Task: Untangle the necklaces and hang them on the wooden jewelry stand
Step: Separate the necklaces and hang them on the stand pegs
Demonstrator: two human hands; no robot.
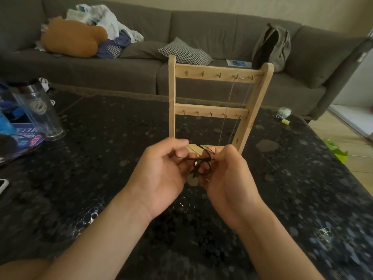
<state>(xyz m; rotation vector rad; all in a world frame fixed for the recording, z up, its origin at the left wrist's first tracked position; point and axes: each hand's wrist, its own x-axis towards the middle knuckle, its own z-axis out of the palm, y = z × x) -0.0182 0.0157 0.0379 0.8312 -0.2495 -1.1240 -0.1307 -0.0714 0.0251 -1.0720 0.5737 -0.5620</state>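
A wooden jewelry stand (212, 72) with two hooked rails stands upright on the dark table, just behind my hands. Thin silver chains (229, 106) hang from hooks at the right end of its top rail. Between my hands is a tangled black cord necklace (202, 161) with a pale round pendant (192, 180) dangling below. My left hand (161, 172) pinches the cord on the left. My right hand (226, 174) pinches it on the right, fingers curled. The knot sits in front of the stand's base.
A dark patterned table (282, 188) fills the view. A clear tumbler (38, 110) and blue packaging (18, 136) stand at the left, a phone (3, 184) at the left edge. A small white thing (284, 112) lies at the right. A grey sofa (201, 29) is behind.
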